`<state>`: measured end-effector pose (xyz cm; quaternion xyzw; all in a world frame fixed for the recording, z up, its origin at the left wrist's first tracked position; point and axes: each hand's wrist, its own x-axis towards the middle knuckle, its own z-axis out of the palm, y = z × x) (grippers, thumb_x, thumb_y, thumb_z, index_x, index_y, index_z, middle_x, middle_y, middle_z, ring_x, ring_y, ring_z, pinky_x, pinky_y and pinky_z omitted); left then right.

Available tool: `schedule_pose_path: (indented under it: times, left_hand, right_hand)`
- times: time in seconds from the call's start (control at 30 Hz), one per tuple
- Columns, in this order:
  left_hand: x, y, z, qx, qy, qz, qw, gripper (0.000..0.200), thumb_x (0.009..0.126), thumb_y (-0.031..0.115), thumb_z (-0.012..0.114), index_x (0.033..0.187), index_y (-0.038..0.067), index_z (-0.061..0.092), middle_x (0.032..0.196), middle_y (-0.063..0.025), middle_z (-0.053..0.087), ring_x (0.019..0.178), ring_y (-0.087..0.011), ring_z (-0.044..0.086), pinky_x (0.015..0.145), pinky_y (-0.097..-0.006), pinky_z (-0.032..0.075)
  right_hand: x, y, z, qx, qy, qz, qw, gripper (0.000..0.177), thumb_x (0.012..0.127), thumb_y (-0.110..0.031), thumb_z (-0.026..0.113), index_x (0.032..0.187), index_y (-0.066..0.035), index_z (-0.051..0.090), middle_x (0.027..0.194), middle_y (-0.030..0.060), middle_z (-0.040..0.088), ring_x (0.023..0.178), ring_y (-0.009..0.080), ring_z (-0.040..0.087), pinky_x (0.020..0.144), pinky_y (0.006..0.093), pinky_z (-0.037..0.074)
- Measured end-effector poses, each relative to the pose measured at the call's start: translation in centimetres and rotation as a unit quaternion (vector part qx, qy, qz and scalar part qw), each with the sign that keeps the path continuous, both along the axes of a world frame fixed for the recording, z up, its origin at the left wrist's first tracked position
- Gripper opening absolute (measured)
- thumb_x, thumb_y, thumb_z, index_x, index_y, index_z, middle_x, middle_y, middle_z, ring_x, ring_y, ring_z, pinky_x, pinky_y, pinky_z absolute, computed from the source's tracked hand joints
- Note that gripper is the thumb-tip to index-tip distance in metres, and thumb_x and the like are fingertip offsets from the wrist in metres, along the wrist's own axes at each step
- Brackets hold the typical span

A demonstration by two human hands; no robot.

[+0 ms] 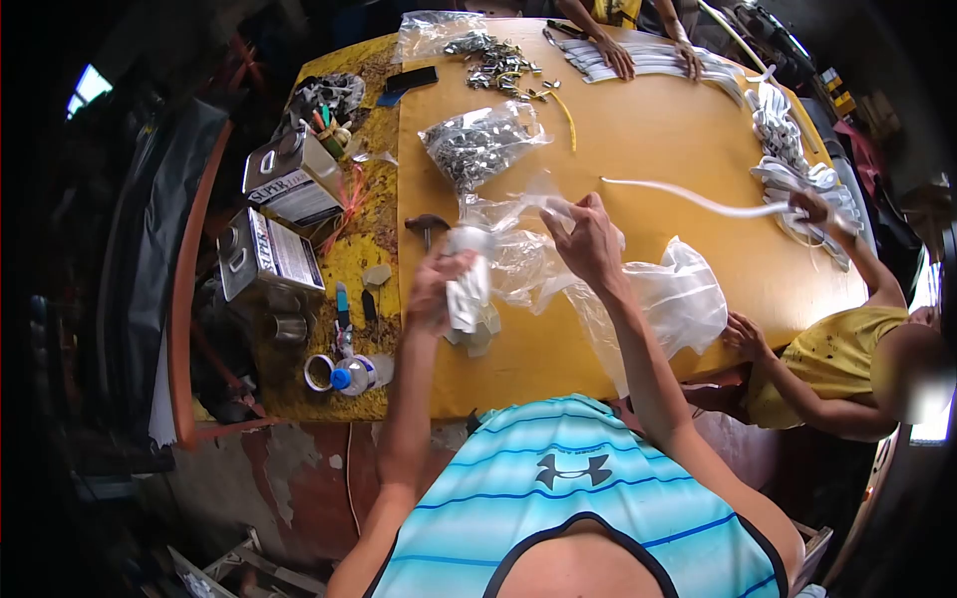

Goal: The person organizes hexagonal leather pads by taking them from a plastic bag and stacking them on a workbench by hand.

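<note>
My left hand [435,287], smeared by motion, is closed around a white and silvery bundle [468,295] above the table. My right hand [590,242] is raised to its right, thumb and index finger pinching clear plastic film [523,261]. That film stretches loosely between the two hands. Under my right forearm spreads a whitish plastic bag [688,304]. Just beyond my left hand, a hammer-like tool [427,223] lies partly hidden. A clear bag of small metal pieces [480,145] rests farther up the table.
Two metal cans [267,257] stand at left, near a blue-capped bottle [364,374]. Loose metal pieces [503,70] and a phone [412,79] lie at the back. A co-worker's hands [616,58] press white strips [653,62]; another person's hand [812,207] holds a white strip at right.
</note>
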<state>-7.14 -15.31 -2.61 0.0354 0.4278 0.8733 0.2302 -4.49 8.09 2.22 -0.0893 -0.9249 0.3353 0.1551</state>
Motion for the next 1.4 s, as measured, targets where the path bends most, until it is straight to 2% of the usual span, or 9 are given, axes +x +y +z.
schedule_pose_path:
  times: [0.23, 0.4, 0.5, 0.67, 0.8, 0.9, 1.03, 1.27, 1.4]
  left_hand:
    - [-0.2, 9.3, -5.5, -0.212, -0.121, 0.017, 0.97, 0.057, 0.089, 0.015, 0.066, 0.136, 0.0, 0.039, 0.104, -0.0154, 0.065, 0.081, -0.0167, 0.068, 0.061, -0.0299, 0.059]
    - [-5.4, 16.8, -29.6, -0.276, 0.123, 0.19, 0.934, 0.056, 0.086, 0.012, 0.065, 0.133, -0.003, 0.041, 0.111, -0.02, 0.064, 0.094, -0.027, 0.066, 0.073, -0.0354, 0.058]
    - [0.7, 10.6, -4.8, -0.36, 0.079, -0.067, 0.927, 0.048, 0.084, 0.012, 0.067, 0.126, -0.002, 0.05, 0.116, -0.0207, 0.061, 0.099, -0.0327, 0.063, 0.085, -0.04, 0.053]
    - [5.2, 3.0, -1.9, -0.569, 0.408, 0.251, 0.669, 0.08, 0.073, 0.029, 0.083, 0.139, 0.01, 0.043, 0.145, -0.023, 0.036, 0.127, -0.0413, 0.042, 0.092, -0.0458, 0.049]
    - [5.4, 2.5, -4.1, -0.434, 0.396, 0.006, 0.809, 0.136, 0.059, 0.042, 0.09, 0.155, 0.018, -0.004, 0.154, -0.03, -0.018, 0.144, -0.0466, 0.012, 0.105, -0.0475, 0.042]
    - [4.5, 7.8, -4.2, -0.39, 0.343, 0.099, 0.849, 0.111, 0.069, 0.023, 0.086, 0.153, 0.013, 0.014, 0.157, -0.0209, 0.012, 0.133, -0.0364, 0.042, 0.099, -0.0432, 0.047]
    - [-5.0, 10.2, -6.9, -0.32, 0.16, 0.192, 0.914, 0.038, 0.074, 0.013, 0.071, 0.107, -0.001, 0.059, 0.09, -0.0199, 0.067, 0.086, -0.0353, 0.067, 0.078, -0.0433, 0.052]
    - [-15.2, 2.8, 1.7, -0.459, 0.299, 0.354, 0.758, 0.037, 0.073, 0.007, 0.063, 0.107, -0.005, 0.058, 0.093, -0.0267, 0.065, 0.087, -0.0432, 0.065, 0.08, -0.0465, 0.05]
    - [-19.1, -3.3, -1.4, -0.497, 0.279, 0.407, 0.714, 0.098, 0.062, 0.035, 0.089, 0.136, -0.004, 0.039, 0.136, -0.0275, 0.043, 0.128, -0.042, 0.039, 0.107, -0.048, 0.031]
  right_hand:
    - [4.6, -3.2, -2.1, -0.078, 0.033, 0.04, 0.996, 0.032, 0.087, -0.021, 0.069, 0.115, -0.006, 0.069, 0.089, 0.0192, 0.055, 0.08, 0.0317, 0.058, 0.072, 0.0398, 0.049]
    - [5.6, -3.0, -3.5, -0.071, 0.058, 0.04, 0.995, 0.028, 0.089, -0.022, 0.068, 0.114, -0.009, 0.07, 0.085, 0.0114, 0.053, 0.064, 0.0181, 0.052, 0.058, 0.0303, 0.045]
    - [4.8, -1.1, -3.0, -0.146, 0.065, -0.008, 0.987, 0.025, 0.091, -0.02, 0.067, 0.113, -0.009, 0.071, 0.084, 0.0096, 0.053, 0.064, 0.0155, 0.051, 0.056, 0.0285, 0.043]
    - [3.8, 2.3, -2.5, -0.161, 0.064, -0.05, 0.984, 0.025, 0.094, -0.021, 0.062, 0.11, -0.003, 0.07, 0.088, 0.01, 0.055, 0.065, 0.0164, 0.057, 0.058, 0.0306, 0.047]
    - [2.9, 0.7, -1.9, -0.283, 0.055, -0.053, 0.956, 0.016, 0.092, -0.012, 0.061, 0.1, 0.0, 0.067, 0.09, 0.0134, 0.057, 0.08, 0.0211, 0.063, 0.066, 0.0349, 0.05]
    - [2.8, -1.4, -2.8, -0.125, 0.075, 0.131, 0.981, 0.014, 0.091, -0.007, 0.06, 0.1, 0.003, 0.065, 0.096, 0.0134, 0.057, 0.077, 0.0217, 0.064, 0.066, 0.0292, 0.052]
    - [4.5, -3.2, -0.3, -0.071, 0.111, 0.188, 0.973, 0.033, 0.085, -0.008, 0.069, 0.118, -0.006, 0.063, 0.12, 0.0149, 0.056, 0.107, 0.0286, 0.057, 0.095, 0.0389, 0.047]
    - [13.1, 4.2, 0.9, 0.072, 0.034, -0.017, 0.997, 0.066, 0.073, -0.031, 0.081, 0.132, -0.017, 0.056, 0.14, 0.0169, 0.043, 0.131, 0.0374, 0.038, 0.11, 0.0505, 0.029]
    - [19.7, 3.5, -1.9, 0.173, -0.074, -0.042, 0.981, 0.096, 0.063, -0.038, 0.085, 0.146, -0.022, 0.039, 0.154, 0.0193, 0.022, 0.141, 0.0391, 0.023, 0.114, 0.0598, 0.014]
